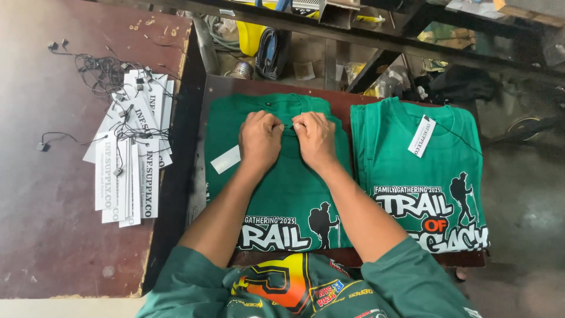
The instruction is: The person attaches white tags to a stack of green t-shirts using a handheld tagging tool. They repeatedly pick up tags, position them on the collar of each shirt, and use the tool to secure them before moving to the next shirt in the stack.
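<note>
While resting on the folded green printed T-shirt (288, 176), left hand (259, 139) and right hand (316, 138) pinch a thin black string (288, 126) between them.

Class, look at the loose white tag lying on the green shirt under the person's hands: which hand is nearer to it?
Left. The left hand sits just right of the white tag, close beside it. The right hand is farther right, beyond the left hand.
</note>
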